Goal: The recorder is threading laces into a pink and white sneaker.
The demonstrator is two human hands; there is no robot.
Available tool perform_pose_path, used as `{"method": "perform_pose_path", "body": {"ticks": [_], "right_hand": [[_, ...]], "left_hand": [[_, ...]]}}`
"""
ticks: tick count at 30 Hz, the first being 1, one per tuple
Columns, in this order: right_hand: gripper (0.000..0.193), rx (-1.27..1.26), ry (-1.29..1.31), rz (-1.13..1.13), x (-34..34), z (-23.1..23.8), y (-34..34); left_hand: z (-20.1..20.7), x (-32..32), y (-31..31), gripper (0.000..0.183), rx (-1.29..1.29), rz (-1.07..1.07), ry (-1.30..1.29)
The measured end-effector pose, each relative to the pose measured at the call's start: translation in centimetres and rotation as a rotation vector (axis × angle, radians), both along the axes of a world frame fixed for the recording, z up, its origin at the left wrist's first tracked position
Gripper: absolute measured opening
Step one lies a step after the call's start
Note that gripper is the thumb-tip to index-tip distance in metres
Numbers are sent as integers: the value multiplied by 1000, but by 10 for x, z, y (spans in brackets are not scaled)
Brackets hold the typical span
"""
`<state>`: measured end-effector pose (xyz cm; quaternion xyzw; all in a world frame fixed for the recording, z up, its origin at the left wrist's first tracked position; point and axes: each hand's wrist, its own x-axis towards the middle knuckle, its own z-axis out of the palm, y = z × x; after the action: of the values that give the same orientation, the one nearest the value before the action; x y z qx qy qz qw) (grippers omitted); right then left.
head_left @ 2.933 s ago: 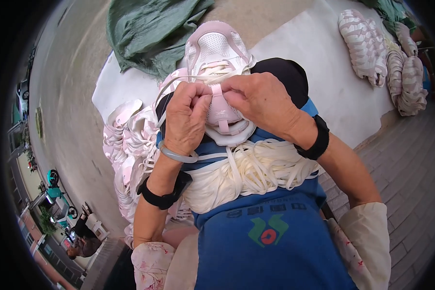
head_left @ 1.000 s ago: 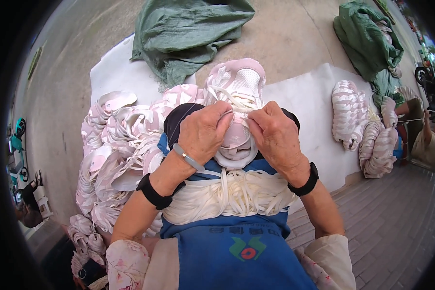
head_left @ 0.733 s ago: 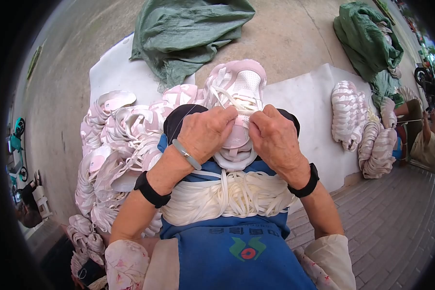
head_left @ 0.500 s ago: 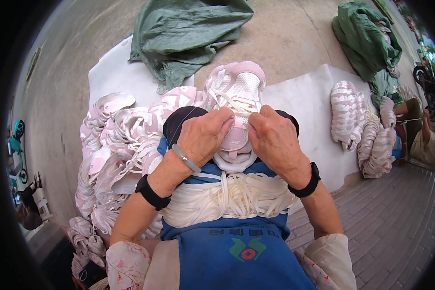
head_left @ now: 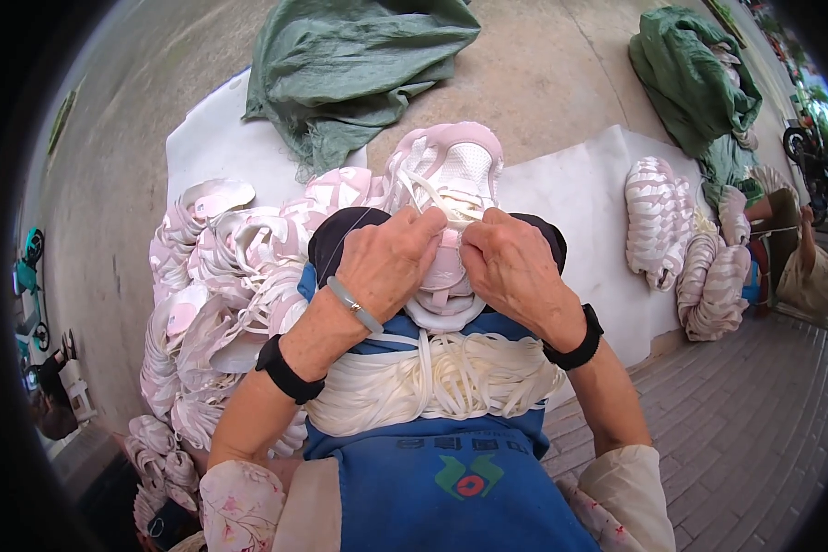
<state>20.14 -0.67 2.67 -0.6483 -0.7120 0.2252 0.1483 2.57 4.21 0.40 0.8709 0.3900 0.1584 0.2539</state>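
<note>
Between my knees rests a pink and white sneaker upper point(head_left: 447, 166), toe pointing away and heel opening toward me. A cream shoelace point(head_left: 425, 189) runs across its front eyelets. My left hand point(head_left: 391, 253) is closed at the left lacing edge, thumb and forefinger pinched on the lace. Opposite it, my right hand point(head_left: 515, 262) is closed at the right edge, also pinching the lace; its fingertips are partly hidden. The pink tongue point(head_left: 447, 267) shows between both hands. A thick bundle of cream laces point(head_left: 451, 373) lies across my lap on a blue apron point(head_left: 451, 488).
To the left is a heap of pink and white shoe uppers point(head_left: 239, 248). Nested stacks of uppers point(head_left: 658, 221) stand at right on a white sheet point(head_left: 598, 193). Green sacks point(head_left: 350, 74) lie ahead and far right. A seated person point(head_left: 810, 267) is at the right edge.
My right hand has shifted slightly left and down, closer to my left hand. The upper stays between my knees, and the view has moved a little.
</note>
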Motion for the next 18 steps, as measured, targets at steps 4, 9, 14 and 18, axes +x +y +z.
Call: {"method": "perform_pose_path", "body": {"ticks": [4, 9, 14, 18], "right_hand": [[14, 68, 311, -108, 4, -16, -4], [12, 128, 401, -205, -3, -26, -10], [10, 253, 288, -249, -9, -29, -15], [10, 207, 387, -290, -6, -27, -12]], "left_hand": [[6, 2, -1, 9, 6, 20, 16], [11, 5, 1, 9, -16, 56, 55], [5, 6, 4, 12, -189, 130, -79], [6, 5, 3, 14, -232, 151, -85]]}}
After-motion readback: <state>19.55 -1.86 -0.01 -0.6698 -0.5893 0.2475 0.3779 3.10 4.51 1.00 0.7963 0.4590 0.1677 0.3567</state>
